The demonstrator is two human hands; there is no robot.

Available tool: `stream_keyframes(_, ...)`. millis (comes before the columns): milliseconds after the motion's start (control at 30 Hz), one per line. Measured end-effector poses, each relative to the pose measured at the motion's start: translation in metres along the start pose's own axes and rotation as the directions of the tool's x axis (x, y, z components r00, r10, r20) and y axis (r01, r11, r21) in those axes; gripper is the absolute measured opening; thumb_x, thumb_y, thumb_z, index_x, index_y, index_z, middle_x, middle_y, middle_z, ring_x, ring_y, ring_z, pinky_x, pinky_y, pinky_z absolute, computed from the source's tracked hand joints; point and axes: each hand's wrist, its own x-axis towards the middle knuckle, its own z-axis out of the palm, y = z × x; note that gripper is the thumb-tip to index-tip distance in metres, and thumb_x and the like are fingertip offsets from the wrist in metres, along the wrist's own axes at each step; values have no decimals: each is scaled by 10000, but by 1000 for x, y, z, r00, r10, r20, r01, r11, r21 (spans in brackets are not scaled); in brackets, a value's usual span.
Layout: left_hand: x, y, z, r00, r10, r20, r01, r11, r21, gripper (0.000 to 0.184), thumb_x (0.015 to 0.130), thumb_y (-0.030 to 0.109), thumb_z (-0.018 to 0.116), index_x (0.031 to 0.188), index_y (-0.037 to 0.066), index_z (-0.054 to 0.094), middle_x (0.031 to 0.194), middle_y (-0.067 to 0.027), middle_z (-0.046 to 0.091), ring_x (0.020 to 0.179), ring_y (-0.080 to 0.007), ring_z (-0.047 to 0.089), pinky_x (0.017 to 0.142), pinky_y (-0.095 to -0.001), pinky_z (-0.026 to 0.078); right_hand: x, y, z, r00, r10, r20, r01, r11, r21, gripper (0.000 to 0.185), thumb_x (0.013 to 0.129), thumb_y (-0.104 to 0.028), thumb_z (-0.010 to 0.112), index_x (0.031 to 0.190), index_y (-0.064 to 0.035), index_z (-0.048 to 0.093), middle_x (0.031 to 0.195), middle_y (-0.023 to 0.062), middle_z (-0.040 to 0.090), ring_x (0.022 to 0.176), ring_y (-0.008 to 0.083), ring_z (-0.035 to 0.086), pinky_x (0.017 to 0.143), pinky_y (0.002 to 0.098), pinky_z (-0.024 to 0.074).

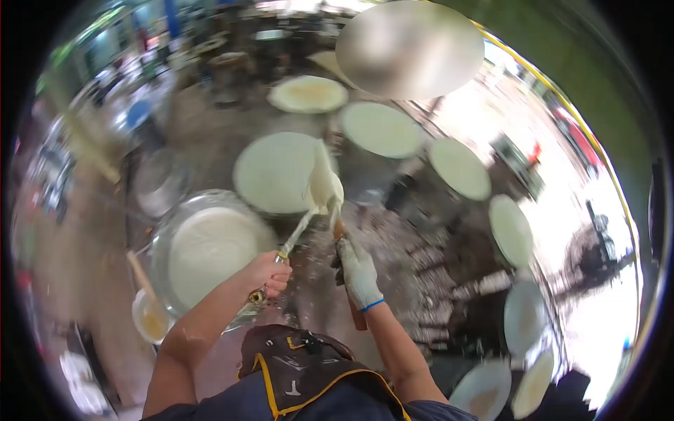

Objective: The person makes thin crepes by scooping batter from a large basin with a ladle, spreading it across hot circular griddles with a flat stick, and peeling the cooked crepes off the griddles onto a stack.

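1. Your left hand (269,274) is bare, and its fingers are wrapped firmly around a metal handle (300,231). The knuckles face to the right, and the handle also comes out below the fist.
2. Your left elbow is bent outward. The forearm goes up and to the right, passing in front of the lower edge of the large bowl (161,265), which contains white batter (210,245).
3. Your right hand (360,275) wears a white glove with a blue cuff. It is around a tool with a wooden handle (339,230); the exact position of the fingers I cannot tell, because the back of the glove hides them.
4. Your right forearm rises from the lower right and leans to the left, so both hands are near each other, but apart, in front of your apron (309,372).
5. The two tools meet ahead of your hands, at a white-coated end (325,186). It is blurred, so I cannot tell to which tool it belongs.
6. This end appears over the right edge of the nearest pale disc (270,172). More pale discs stand in a curve toward your right side.
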Motion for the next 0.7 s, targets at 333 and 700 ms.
stream_keyframes(333, 136, -191, 283, 608, -635, 477, 601, 760, 247, 159, 921, 80, 462, 772, 108, 416, 568, 55, 333, 410, -24, 312, 349, -203, 285, -418, 234, -250, 759, 60, -649, -462, 752, -470, 446, 926, -360, 479, 1358, -252, 459, 1089, 189, 628, 976, 383, 604, 837, 435, 481)
stream_keyframes(700, 113, -371, 515, 151, -867, 475, 44, 486, 873, 89, 911, 69, 495, 913, 88, 408, 579, 35, 359, 395, -48, 334, 341, -230, 296, -522, 314, -241, -24, 398, -917, 123, 912, 393, 428, 937, -177, 525, 1363, -174, 483, 796, 6, 550, 650, 119, 512, 584, 248, 451)
